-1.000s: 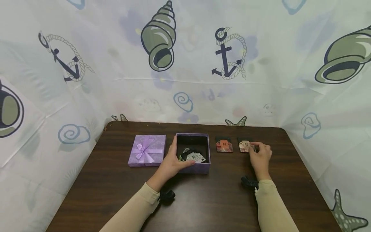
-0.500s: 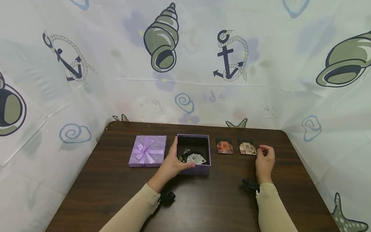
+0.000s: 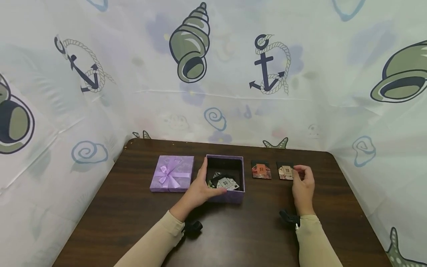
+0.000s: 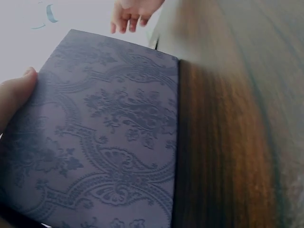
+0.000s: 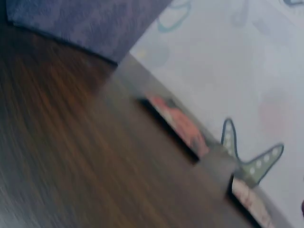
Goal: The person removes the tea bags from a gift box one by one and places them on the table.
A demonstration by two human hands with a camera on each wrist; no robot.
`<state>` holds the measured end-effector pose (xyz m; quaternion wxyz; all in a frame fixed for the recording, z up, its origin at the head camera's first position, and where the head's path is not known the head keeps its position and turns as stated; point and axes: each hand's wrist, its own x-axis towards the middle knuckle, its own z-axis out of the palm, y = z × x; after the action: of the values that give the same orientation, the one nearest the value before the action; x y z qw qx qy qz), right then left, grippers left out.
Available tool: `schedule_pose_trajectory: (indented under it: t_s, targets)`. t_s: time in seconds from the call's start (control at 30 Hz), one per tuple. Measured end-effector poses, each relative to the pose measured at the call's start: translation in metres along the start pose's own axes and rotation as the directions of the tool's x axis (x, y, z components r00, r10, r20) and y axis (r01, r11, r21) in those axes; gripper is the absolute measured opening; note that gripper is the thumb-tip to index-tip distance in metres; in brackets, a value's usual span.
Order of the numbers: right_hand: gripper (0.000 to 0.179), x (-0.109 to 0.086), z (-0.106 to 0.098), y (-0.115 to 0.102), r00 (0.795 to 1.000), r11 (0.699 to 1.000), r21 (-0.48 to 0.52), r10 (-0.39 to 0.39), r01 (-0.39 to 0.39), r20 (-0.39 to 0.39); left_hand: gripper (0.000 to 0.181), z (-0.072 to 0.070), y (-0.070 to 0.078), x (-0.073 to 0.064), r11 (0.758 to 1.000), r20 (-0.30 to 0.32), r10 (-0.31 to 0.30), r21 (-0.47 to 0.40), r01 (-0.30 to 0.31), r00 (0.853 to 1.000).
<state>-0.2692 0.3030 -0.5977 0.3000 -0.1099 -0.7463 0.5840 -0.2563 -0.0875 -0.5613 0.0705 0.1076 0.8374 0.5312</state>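
Right hand (image 3: 303, 190), returned since half a second ago to the pale card (image 3: 285, 172) right of the box (image 3: 230, 197), has bent fingers, grip unclear; left hand (image 3: 199, 192) grips the box; red card (image 3: 261, 170) lies between box and pale card.

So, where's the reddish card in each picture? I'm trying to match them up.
Head: the reddish card lies right of centre, between the box and the paler card.
Left wrist: not visible.
Right wrist: just right of centre, seen at a low angle.
Shared landmark: the box, large in the left wrist picture, top left in the right wrist one.
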Motion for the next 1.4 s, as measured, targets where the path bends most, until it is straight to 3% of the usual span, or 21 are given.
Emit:
schedule_pose_trajectory:
  t_s: [0.17, 0.3, 0.4, 0.5, 0.57, 0.67, 0.93, 1.03, 1.17, 1.27, 1.4]
  targets:
    - [0.022, -0.002, 0.004, -0.025, 0.992, 0.997, 0.083, -0.013, 0.003, 0.128, 0.146, -0.002, 0.000, 0.000, 1.000, 0.023, 0.012, -0.026, -0.011, 1.000]
    - [0.025, -0.007, 0.009, -0.055, 0.956, 0.994, 0.105, -0.008, -0.024, 0.292, 0.148, -0.003, -0.001, 0.000, 1.000, 0.022, 0.011, -0.027, -0.011, 1.000]
    - [0.029, -0.012, 0.014, -0.078, 0.890, 0.991, 0.122, -0.006, -0.055, 0.455, 0.148, -0.003, -0.002, 0.000, 0.999, 0.016, 0.016, -0.035, -0.015, 1.000]
    - [0.036, -0.017, 0.018, -0.101, 0.799, 0.986, 0.134, -0.005, -0.095, 0.602, 0.147, -0.003, -0.002, 0.000, 0.999, 0.019, 0.014, -0.041, -0.014, 1.000]
    - [0.037, -0.019, 0.022, -0.115, 0.740, 0.983, 0.135, -0.002, -0.120, 0.673, 0.146, -0.003, -0.002, 0.000, 0.999, 0.021, 0.018, -0.045, -0.017, 1.000]
    - [0.037, -0.022, 0.030, -0.133, 0.669, 0.983, 0.115, 0.008, -0.140, 0.743, 0.146, -0.004, -0.001, 0.000, 0.999, 0.021, 0.023, -0.047, -0.022, 1.000]
    - [0.034, -0.023, 0.061, -0.160, 0.533, 0.987, 0.007, 0.082, -0.162, 0.842, 0.143, -0.004, -0.001, 0.000, 0.998, 0.014, 0.026, -0.061, -0.025, 1.000]
    - [0.032, -0.020, 0.075, -0.165, 0.464, 0.986, -0.042, 0.114, -0.162, 0.878, 0.143, -0.004, -0.002, 0.000, 0.998, 0.013, 0.017, -0.062, -0.016, 1.000]
    - [0.032, -0.015, 0.089, -0.167, 0.375, 0.988, -0.128, 0.152, -0.088, 0.915, 0.143, -0.004, -0.003, 0.001, 0.999, 0.021, 0.019, -0.052, -0.018, 1.000]
    - [0.032, -0.010, 0.099, -0.169, 0.329, 0.984, -0.173, 0.178, -0.042, 0.928, 0.144, -0.004, -0.003, 0.002, 0.999, 0.027, 0.024, -0.044, -0.023, 0.999]
    - [0.031, -0.006, 0.114, -0.170, 0.287, 0.976, -0.218, 0.214, -0.019, 0.934, 0.146, -0.004, -0.003, 0.002, 0.999, 0.026, 0.023, -0.041, -0.022, 0.999]
